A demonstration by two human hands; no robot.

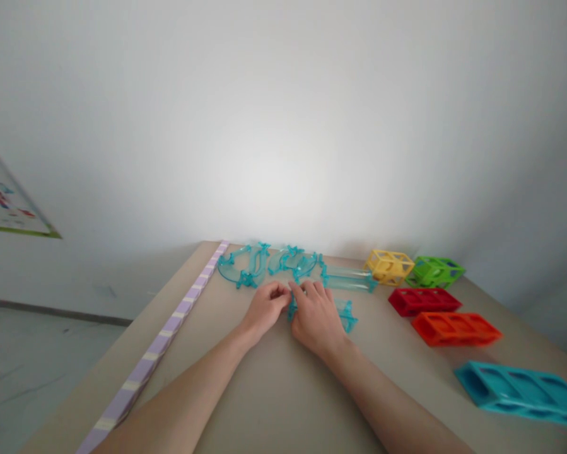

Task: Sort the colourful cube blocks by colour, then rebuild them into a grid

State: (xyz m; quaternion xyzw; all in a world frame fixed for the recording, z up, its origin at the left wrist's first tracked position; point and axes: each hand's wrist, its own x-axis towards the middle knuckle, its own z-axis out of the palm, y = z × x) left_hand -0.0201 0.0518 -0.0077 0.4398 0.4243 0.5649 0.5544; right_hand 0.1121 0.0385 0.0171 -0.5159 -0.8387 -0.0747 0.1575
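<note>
A clear teal plastic track piece [347, 314] lies on the table in front of me, partly covered by my hand. My right hand [316, 318] is closed over its middle, with the thumb and index finger toward its left end. At that left end, my left hand [267, 306] is pinched, its fingertips almost meeting the right hand's. What sits between the left fingertips is too small and blurred to make out. Just behind, a long straight clear track piece [349, 279] and curved clear teal track pieces [239, 276] lie along the back of the table.
On the right are yellow [390, 267], green [435, 271], red [424, 301], orange [456, 329] and blue [524, 391] openwork plastic blocks. A purple-and-white striped strip [169, 328] runs along the table's left side. The wall [283, 126] rises behind the table [264, 403].
</note>
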